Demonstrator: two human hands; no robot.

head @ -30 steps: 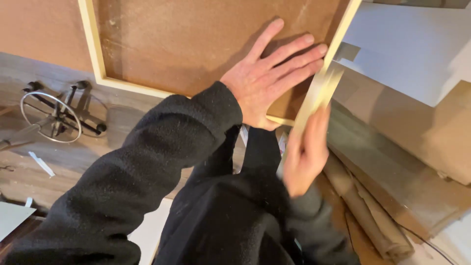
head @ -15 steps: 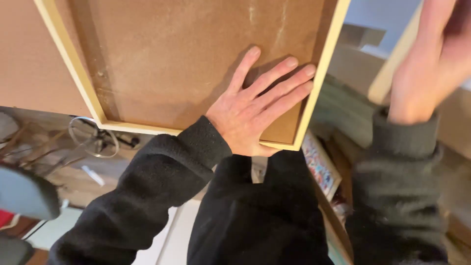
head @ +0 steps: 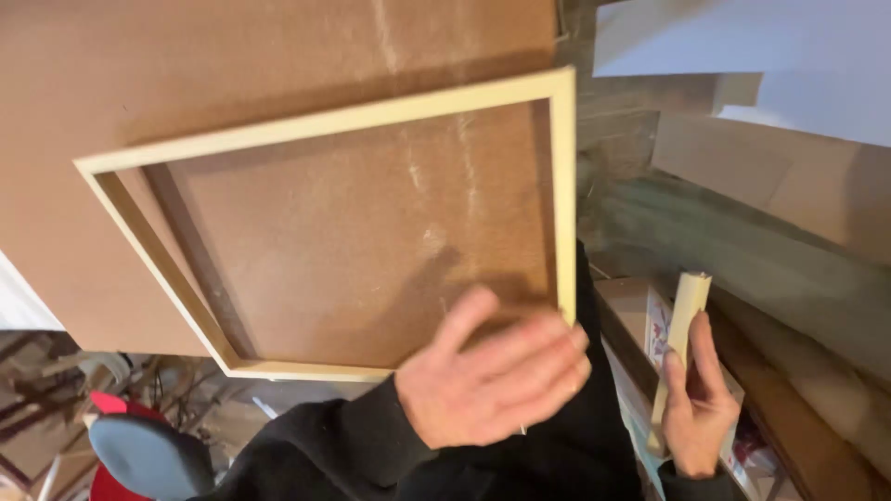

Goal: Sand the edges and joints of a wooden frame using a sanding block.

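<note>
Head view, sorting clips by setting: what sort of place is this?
Probably a home workshop or framing space: a wooden frame lies on brown board, the right hand holds a loose wood strip, and boards are stacked alongside.

The pale wooden frame (head: 325,232) with its brown backing board now shows nearly whole, its top rail and both upper corners in sight, where a second ago only its lower corner filled the view. The left hand (head: 492,385), blurred, has slid off the board's inner face down to the frame's lower right corner, fingers spread over the bottom rail. The right hand (head: 696,413) has dropped from high beside the frame to below its right rail, holding a pale wooden strip (head: 677,348) upright.
</note>
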